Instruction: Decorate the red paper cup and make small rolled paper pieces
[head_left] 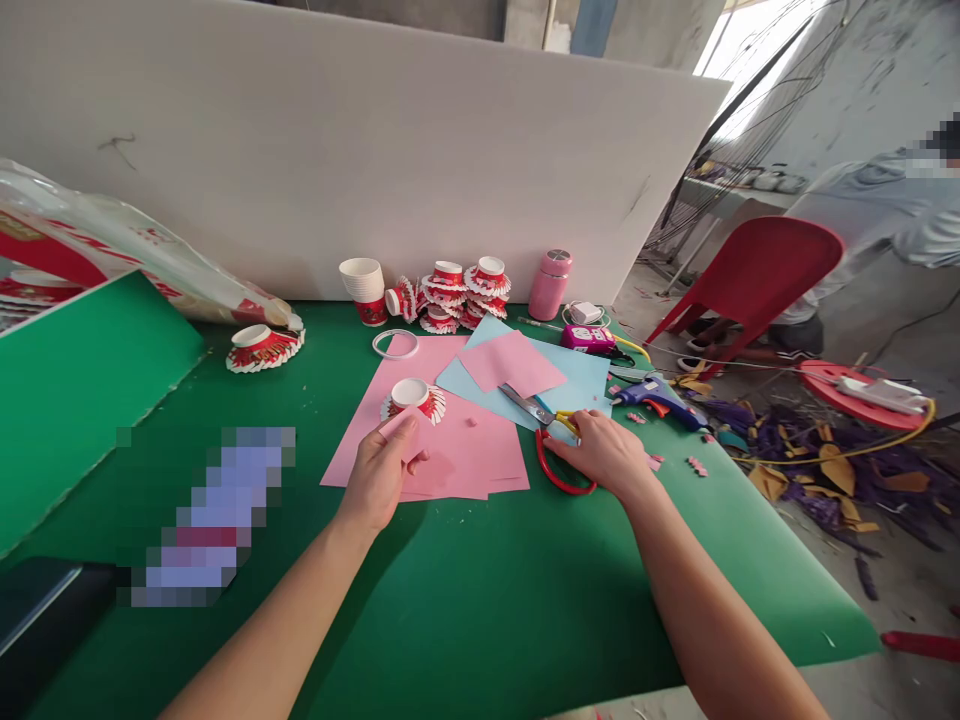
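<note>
A tall white foam board (360, 150) stands at the back of a green felt-covered table (465, 600), where large pink paper sheets (480, 440) lie spread under light-blue paper sheets (577, 385). At right, beyond the table's edge, a red plastic chair (757, 265) stands beside a seated person in a pale shirt (877, 200). Against the board sits a pile of red-and-white fringed paper cups (457, 295), next to a pink metal flask (550, 284). The left hand (379, 475) pinches a small pink paper piece (409, 440) between thumb and fingers, just in front of one upturned fringed paper cup (413, 397). The right hand (600, 455) lies curled over the handles of red-handled steel scissors (551, 440), resting on the pink sheets, near a blue hot-glue gun (660, 397).
</note>
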